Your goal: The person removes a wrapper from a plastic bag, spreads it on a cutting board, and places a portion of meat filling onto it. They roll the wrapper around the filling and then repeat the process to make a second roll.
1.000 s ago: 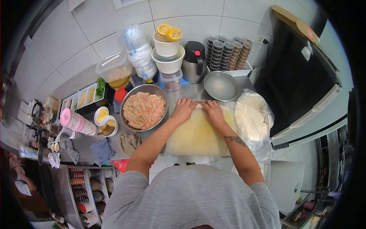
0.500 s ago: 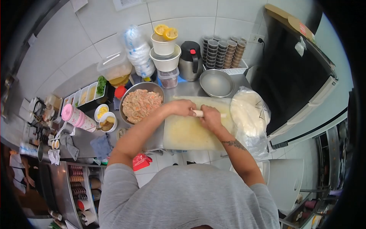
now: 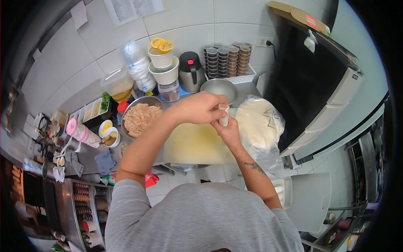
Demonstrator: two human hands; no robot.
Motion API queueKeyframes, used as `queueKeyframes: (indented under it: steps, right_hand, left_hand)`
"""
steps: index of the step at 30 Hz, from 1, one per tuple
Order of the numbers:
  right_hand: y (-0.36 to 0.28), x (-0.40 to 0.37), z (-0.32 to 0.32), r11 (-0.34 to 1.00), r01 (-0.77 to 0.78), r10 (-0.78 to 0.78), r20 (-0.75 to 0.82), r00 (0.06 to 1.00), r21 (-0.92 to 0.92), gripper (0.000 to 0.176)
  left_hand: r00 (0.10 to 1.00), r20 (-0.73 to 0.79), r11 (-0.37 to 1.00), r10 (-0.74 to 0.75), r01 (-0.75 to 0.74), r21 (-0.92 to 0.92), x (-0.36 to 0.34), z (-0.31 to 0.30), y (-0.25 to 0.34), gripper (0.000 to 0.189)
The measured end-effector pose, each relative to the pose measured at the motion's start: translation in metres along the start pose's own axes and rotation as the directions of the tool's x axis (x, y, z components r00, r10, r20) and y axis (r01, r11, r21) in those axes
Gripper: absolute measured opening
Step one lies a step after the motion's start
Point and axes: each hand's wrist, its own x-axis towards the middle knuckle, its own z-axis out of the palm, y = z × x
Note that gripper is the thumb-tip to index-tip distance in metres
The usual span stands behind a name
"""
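Observation:
A pale filled wrapper roll (image 3: 223,119) is tilted nearly upright above the far right of the yellowish cutting board (image 3: 189,148). At its upper end, where pinkish filling shows, my left hand (image 3: 200,108) closes its fingertips on it. Lower down, my right hand (image 3: 230,134) is wrapped round the roll. To the left of the board, a pinkish minced mixture with orange bits (image 3: 142,119) fills a metal bowl. A stack of round pale wrappers in a plastic bag (image 3: 259,122) lies to the right, close to my right hand.
Behind my hands stands a shallow metal pan (image 3: 220,89). Along the wall are a steel thermos jug (image 3: 191,75), stacked white tubs (image 3: 163,74) and stacked sauce cups (image 3: 232,61). A blue cloth (image 3: 104,162) and a pink tumbler (image 3: 82,131) sit left. A black fridge-like unit (image 3: 308,90) bounds the right.
The roll has gone from lying level over the board to being raised and tipped upright. My left hand has moved to its upper end. The camera view has shifted slightly.

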Motion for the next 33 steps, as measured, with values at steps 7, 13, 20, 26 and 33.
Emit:
queueKeyframes:
  steps: [7, 13, 20, 26, 33]
  right_hand:
    - [-0.025, -0.006, -0.002, 0.999, 0.027, -0.025, -0.057, 0.998, 0.03, 0.021]
    - [-0.037, 0.008, 0.009, 0.996, 0.048, -0.041, -0.096, 0.995, 0.075, 0.017]
    - [-0.043, 0.022, 0.012, 0.998, 0.047, -0.043, -0.115, 0.992, 0.031, 0.016]
    - [-0.047, 0.03, -0.004, 0.997, -0.048, 0.061, -0.229, 0.971, 0.059, 0.03]
    - [-0.043, 0.047, -0.012, 0.989, -0.141, 0.145, -0.319, 0.936, 0.038, 0.032]
  left_hand:
    - [0.998, 0.015, 0.998, -0.058, 0.058, -0.012, 0.009, 0.014, 0.006, 0.019]
    - [1.0, 0.002, 0.977, -0.03, 0.03, -0.212, 0.011, 0.002, -0.017, 0.015]
    - [0.97, -0.129, 0.979, 0.205, -0.204, 0.022, 0.02, 0.001, -0.037, 0.014]
    - [0.956, -0.266, 0.977, 0.123, -0.07, 0.199, 0.086, 0.057, -0.159, 0.019]
    - [0.993, 0.06, 0.853, -0.099, 0.054, 0.519, 0.103, 0.11, -0.198, 0.022]
